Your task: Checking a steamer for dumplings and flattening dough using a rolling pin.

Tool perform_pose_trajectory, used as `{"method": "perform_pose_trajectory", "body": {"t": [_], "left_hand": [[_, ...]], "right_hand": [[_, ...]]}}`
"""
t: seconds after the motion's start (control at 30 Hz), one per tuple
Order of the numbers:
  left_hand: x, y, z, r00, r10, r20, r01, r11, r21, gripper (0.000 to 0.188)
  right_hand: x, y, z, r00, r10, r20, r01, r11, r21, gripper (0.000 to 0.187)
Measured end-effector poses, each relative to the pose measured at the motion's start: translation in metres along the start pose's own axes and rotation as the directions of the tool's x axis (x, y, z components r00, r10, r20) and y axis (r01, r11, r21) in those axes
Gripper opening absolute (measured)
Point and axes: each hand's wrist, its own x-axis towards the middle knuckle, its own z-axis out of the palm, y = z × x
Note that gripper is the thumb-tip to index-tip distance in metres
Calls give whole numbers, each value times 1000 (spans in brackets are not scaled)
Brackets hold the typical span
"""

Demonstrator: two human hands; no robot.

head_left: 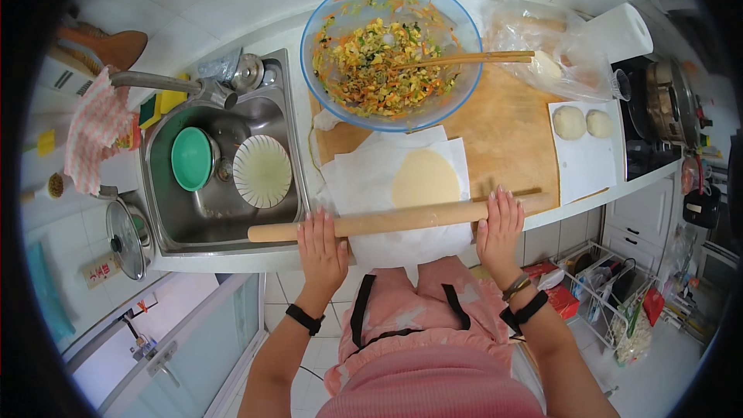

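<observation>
At frame centre, flat left hand (321,251) and right hand (499,226) press a long wooden rolling pin (398,218) beside the thin pale dough round (424,179), which may tear under uneven pressure.

You have a pale wooden rolling pin (402,218) over a cream-yellow dough round (424,179) on white paper (364,178). Your blue-tinted glass bowl (391,50) holds yellow, orange and green filling; the sink (224,178) holds a teal bowl (192,158) and a white ribbed plate (262,171).
</observation>
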Motion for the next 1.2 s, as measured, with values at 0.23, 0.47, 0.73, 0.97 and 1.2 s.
{"method": "perform_pose_trajectory", "body": {"t": [0.23,0.47,0.73,0.97,1.2], "left_hand": [[11,-9,4,998,18,52,-18,1000,-7,55],[-14,-13,-21,989,142,53,-140,990,-29,63],[13,-29,-48,933,343,110,-335,938,-84,45],[34,6,-100,888,456,58,-439,879,-184,43],[63,23,-88,920,99,-380,-281,842,-460,27]], "right_hand": [[20,-2,-3,999,32,26,-34,997,76,50],[-25,-7,-36,992,-41,122,28,995,101,57],[21,-55,-56,963,-249,105,234,963,137,54],[-15,-48,-76,925,-171,339,72,956,284,31],[-99,-2,-108,927,281,249,-368,814,450,24]]}}
